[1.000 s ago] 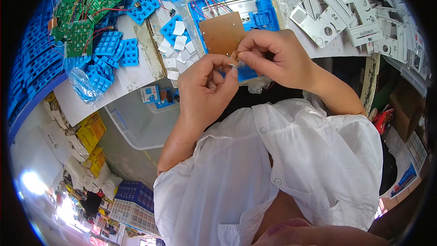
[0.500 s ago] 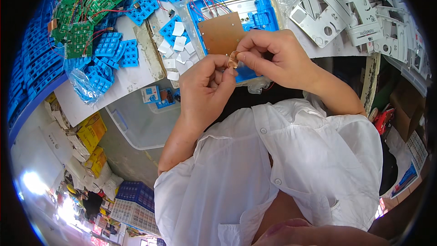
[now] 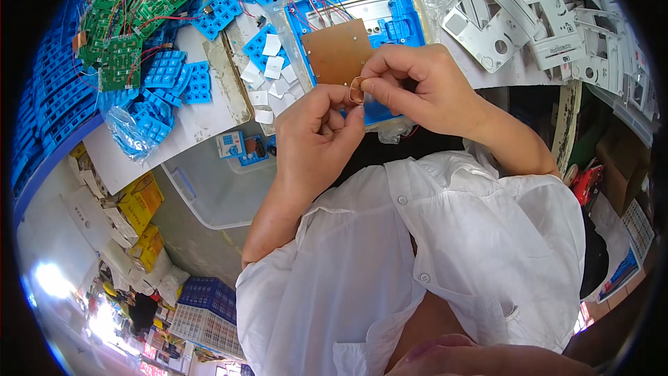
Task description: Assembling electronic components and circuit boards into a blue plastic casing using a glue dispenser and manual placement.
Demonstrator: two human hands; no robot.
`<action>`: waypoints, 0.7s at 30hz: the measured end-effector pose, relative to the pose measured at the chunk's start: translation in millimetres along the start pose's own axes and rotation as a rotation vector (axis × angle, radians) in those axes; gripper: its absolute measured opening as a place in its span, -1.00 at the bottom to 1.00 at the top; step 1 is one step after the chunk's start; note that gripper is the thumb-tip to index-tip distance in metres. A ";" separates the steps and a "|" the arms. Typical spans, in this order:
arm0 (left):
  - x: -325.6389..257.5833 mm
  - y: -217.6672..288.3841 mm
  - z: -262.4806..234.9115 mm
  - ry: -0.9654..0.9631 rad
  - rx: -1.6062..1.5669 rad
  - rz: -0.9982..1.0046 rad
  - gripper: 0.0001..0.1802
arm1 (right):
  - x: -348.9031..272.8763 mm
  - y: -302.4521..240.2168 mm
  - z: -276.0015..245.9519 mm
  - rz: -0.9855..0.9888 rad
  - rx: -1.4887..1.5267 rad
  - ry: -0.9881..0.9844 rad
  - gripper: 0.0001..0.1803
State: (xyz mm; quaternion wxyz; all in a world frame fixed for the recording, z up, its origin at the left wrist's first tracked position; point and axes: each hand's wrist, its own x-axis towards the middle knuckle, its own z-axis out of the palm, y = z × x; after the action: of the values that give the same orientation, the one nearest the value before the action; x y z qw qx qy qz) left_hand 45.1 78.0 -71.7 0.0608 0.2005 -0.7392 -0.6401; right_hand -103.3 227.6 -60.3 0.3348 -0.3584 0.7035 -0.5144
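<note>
A small, thin copper-coloured strip (image 3: pixel 357 90) is pinched between both hands, above the near edge of a blue plastic casing (image 3: pixel 415 21). My left hand (image 3: pixel 316 129) grips its lower left side with closed thumb and forefinger. The fingertips of my right hand (image 3: pixel 417 90) hold its upper right side. Right behind the hands, a brown square circuit board (image 3: pixel 337 50) lies in the casing, with thin red wires running from its far side. The fingers cover part of the strip, so its exact kind cannot be made out.
Green circuit boards (image 3: pixel 122 56) with wires and blue keypad frames (image 3: pixel 165 66) heap up at the left. White square pieces (image 3: pixel 274 67) lie beside the casing. White plastic panels (image 3: pixel 490 24) pile up at the right. Below the table edge stands a clear bin (image 3: pixel 209 195).
The strip has turned slightly between my fingers and looks darker, with less shine. My left hand has shifted a touch to the right; the right hand stays nearly still.
</note>
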 end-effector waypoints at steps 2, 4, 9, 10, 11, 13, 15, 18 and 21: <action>0.4 3.6 -0.1 -0.004 0.008 -0.006 -0.84 | -0.6 0.2 -0.2 -0.003 -0.005 0.001 -0.88; 0.6 5.2 0.2 -0.005 0.008 -0.011 -0.84 | -0.6 0.2 -0.3 -0.002 -0.008 -0.002 -0.88; -0.2 0.8 0.8 0.009 0.010 -0.002 -0.86 | -0.5 -0.4 -0.3 0.004 0.022 -0.009 -0.89; -0.3 0.4 0.7 0.007 0.018 -0.003 -0.86 | -0.6 0.1 -0.5 0.003 0.027 -0.012 -0.90; -0.3 0.2 0.5 0.004 0.026 -0.003 -0.87 | -0.7 0.8 -0.9 0.002 0.032 -0.015 -0.91; -0.8 1.0 -1.2 -0.025 0.038 -0.022 -0.87 | -0.7 1.0 -1.3 0.010 0.019 -0.021 -0.92; -2.7 3.1 -4.3 -0.075 0.045 -0.057 -0.85 | -0.6 0.2 -0.5 0.028 -0.019 -0.029 -0.92; -1.2 -3.1 4.0 0.043 -0.027 0.033 -0.91 | -1.0 -6.7 4.2 -0.005 -0.132 0.041 -0.85; -0.3 -3.0 1.8 0.034 -0.008 0.037 -0.93 | 5.9 5.1 3.1 -0.589 -0.466 0.168 -0.66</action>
State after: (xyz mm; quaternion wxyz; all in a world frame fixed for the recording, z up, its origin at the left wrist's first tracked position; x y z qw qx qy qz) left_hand 45.3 79.5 -74.9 0.0860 0.1973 -0.7392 -0.6382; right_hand -104.6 222.2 -66.6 0.0237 -0.5683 0.6934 -0.4424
